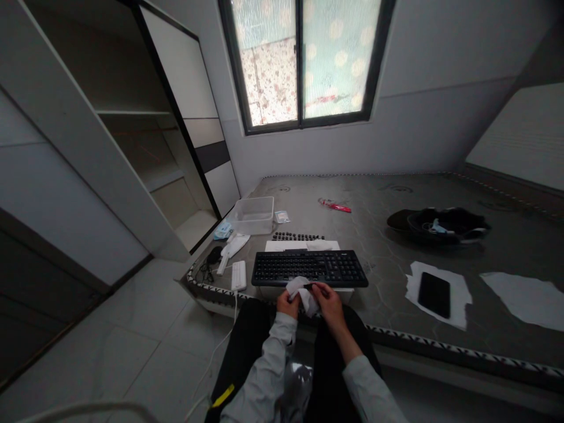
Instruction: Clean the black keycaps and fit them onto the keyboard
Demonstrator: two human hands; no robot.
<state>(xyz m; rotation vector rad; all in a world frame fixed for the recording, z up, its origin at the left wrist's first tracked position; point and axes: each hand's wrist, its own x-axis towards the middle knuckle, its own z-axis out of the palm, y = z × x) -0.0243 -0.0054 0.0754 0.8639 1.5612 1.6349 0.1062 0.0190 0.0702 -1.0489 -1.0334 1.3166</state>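
Observation:
My left hand point(288, 305) is closed on a crumpled white tissue point(309, 302), just in front of the keyboard's near edge. My right hand point(326, 301) pinches a small dark piece point(308, 286) against the tissue; its exact kind is too small to make out, though its colour matches the keycaps. Beyond both hands lies a black keyboard point(304, 267), resting on a white box or board point(269, 245). Several loose black keycaps point(298, 236) stand in rows behind it.
Left of the keyboard are a white power strip point(238, 275), a black mouse point(214, 255) and a clear plastic bin point(253, 216). To the right lie a phone point(434, 294) on paper and a black cap point(447, 226). A red packet point(338, 207) lies farther back on the mattress point(365, 194).

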